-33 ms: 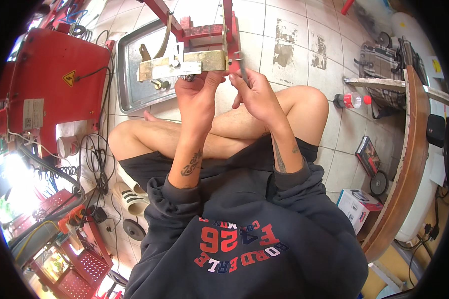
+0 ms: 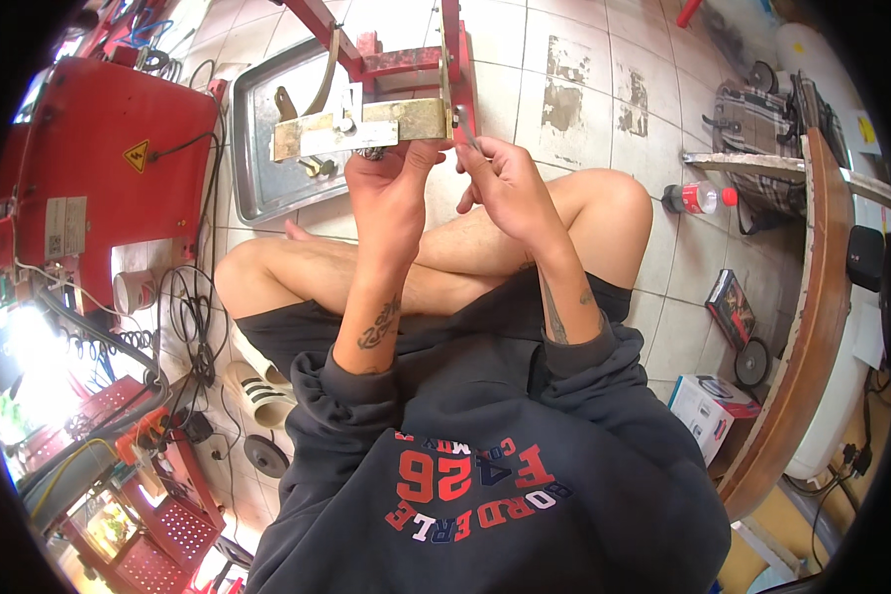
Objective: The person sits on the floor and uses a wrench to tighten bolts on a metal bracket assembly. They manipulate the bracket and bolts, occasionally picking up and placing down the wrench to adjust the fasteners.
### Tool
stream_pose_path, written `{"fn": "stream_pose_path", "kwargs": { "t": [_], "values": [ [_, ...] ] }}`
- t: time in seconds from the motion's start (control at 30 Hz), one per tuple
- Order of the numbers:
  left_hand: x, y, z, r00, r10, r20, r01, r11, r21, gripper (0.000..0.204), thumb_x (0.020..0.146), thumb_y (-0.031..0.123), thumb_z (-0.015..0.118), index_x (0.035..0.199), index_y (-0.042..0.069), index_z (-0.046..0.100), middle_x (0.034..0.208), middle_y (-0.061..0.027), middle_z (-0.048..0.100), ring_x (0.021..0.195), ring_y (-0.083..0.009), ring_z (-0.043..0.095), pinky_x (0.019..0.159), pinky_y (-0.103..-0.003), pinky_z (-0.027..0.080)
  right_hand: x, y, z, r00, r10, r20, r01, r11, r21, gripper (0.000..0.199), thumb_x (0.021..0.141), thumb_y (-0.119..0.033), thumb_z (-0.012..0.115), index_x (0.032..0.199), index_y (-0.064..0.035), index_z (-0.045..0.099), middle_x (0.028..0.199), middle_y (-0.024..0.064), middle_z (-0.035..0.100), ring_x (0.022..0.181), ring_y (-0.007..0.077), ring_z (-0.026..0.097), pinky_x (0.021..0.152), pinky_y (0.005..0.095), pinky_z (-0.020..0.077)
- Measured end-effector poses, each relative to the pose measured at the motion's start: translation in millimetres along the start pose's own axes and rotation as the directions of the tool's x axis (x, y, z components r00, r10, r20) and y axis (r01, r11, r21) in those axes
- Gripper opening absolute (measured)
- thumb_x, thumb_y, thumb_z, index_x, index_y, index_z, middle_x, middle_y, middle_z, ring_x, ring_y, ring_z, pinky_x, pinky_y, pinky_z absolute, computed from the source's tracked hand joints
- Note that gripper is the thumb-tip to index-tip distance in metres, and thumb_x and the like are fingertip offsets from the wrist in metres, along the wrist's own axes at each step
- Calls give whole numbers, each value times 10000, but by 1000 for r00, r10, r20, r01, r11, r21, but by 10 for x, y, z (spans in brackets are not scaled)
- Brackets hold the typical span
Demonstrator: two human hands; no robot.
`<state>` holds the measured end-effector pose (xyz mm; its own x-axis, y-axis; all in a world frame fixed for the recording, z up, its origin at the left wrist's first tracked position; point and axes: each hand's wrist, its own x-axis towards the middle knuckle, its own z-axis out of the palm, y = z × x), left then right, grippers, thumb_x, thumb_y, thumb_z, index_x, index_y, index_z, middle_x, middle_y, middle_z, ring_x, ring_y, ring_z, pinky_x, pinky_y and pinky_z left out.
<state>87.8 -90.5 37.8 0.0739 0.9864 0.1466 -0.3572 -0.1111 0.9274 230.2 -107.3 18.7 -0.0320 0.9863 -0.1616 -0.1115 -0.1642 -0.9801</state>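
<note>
Brass-coloured flat bar (image 2: 361, 126): horizontal, raised in front of the person, over the tiled floor (image 2: 584, 59) and just ahead of the crossed bare legs. It is mounted across a red metal frame (image 2: 406, 61); a pale strip and a round fastener sit on its face, and a curved lever rises from behind it.

Left hand (image 2: 391, 193): under the bar, thumb and fingertips pressed up against its lower edge near the middle, closed on a small dark fitting there. Forearm upright, tattoo on the inner side.

Right hand (image 2: 510, 183): at the bar's right end, where it meets the red upright. Fingers pinched around a thin metal tool (image 2: 468, 132) whose tip touches the frame at that corner. What kind of tool cannot be told.

Surroundings: metal tray (image 2: 257, 173) on the floor behind the frame, small parts lying in it. Large red machine housing (image 2: 99, 158) to the left, cables and a tape roll (image 2: 134, 290) beside it. White sandals (image 2: 259, 391) by the left thigh. Plastic bottle with red cap (image 2: 698, 198) on the floor to the right, near a curved wooden edge (image 2: 812, 327); small boxes (image 2: 713, 406) below it
</note>
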Motion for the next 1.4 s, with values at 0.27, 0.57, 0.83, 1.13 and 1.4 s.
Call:
{"fn": "stream_pose_path", "kwargs": {
  "t": [0.27, 0.57, 0.83, 1.13, 1.4],
  "values": [
    [-13, -23, 62, 990, 109, -90, -106, 993, 43, 172, 961, 85, 619, 1110, 8, 661, 1033, -84, 707, 932, -180, 675, 806, -304, 537, -279, -249, 303, 948, -285, -142, 299, 950, 88, 323, 1058, -207, 401, 1290, -2, 492, 713, -52, 425, 611, 33, 356, 535, 184, 301],
    [-32, 39, 110, 992, 78, -103, -77, 997, 13, 153, 951, 83, 636, 1081, 9, 667, 987, -73, 710, 896, -167, 677, 791, -312, 538, -229, -62, 398, 855, -482, -190, 473, 876, -92, 495, 1006, -55, 488, 1491, -82, 392, 887, 24, 614, 708, 78, 490, 662, 233, 457],
    [-45, 131, 143, 996, 16, -89, -20, 999, -46, 178, 925, 31, 660, 1099, -9, 662, 1011, -60, 699, 883, -121, 639, 764, -276, 516, -392, -121, 443, 914, -368, -171, 378, 926, 25, 509, 990, -23, 505, 1481, -8, 371, 764, 23, 611, 590, 34, 489, 536, 196, 426],
    [-27, 96, 137, 995, 76, -65, -79, 995, -54, 172, 923, 37, 663, 1088, -11, 665, 992, -72, 704, 877, -145, 659, 758, -286, 537, -388, -131, 481, 872, -429, -234, 445, 895, 15, 454, 991, -37, 508, 1433, 28, 428, 689, 16, 602, 552, 52, 531, 479, 190, 416],
    [-50, 133, 153, 994, -66, -83, 56, 992, -113, 189, 924, 37, 662, 1106, -9, 644, 998, -68, 692, 874, -134, 650, 752, -282, 545, -328, -108, 430, 830, -508, -230, 508, 859, -66, 428, 965, -27, 564, 1386, 13, 502, 807, 65, 665, 646, 64, 585, 540, 207, 479]
  ]
}}
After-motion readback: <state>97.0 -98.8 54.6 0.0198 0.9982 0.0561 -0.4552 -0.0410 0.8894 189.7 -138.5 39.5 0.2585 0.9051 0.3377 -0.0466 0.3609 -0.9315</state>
